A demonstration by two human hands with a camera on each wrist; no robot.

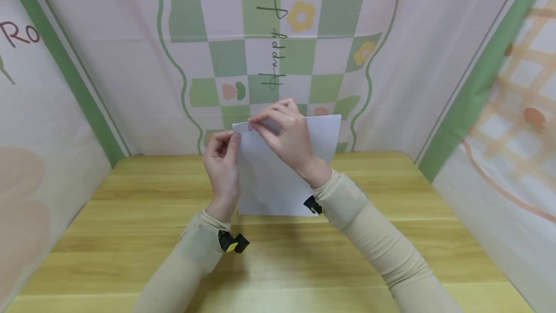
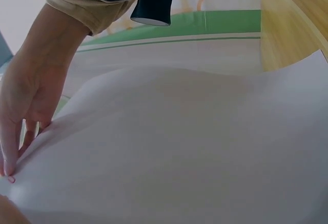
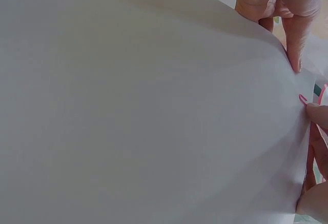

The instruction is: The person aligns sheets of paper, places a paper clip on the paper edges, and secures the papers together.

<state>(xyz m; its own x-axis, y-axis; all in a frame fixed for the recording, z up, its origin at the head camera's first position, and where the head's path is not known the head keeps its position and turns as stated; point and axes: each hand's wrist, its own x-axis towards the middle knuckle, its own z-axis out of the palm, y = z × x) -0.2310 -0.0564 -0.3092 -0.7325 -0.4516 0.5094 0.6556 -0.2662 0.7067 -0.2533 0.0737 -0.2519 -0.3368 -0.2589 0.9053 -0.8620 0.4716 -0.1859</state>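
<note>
White paper (image 1: 278, 183) stands held up in front of me in the head view, above the wooden table. My left hand (image 1: 223, 168) pinches its left edge near the top corner, thumb on the near side. At the top edge, close to that corner, a pink paper clip (image 1: 250, 128) sits on the sheet, and my right hand (image 1: 288, 134) pinches it between thumb and fingertips. In the right wrist view a loop of the paper clip (image 3: 302, 99) shows against the paper's face. The left wrist view has the paper (image 2: 174, 142) bowing across most of it.
The wooden table (image 1: 130, 245) spreads below both forearms. A patterned cloth backdrop (image 1: 221, 14) rises behind it, with cloth walls on both sides. Small black cameras (image 1: 233, 242) are strapped to the wrists.
</note>
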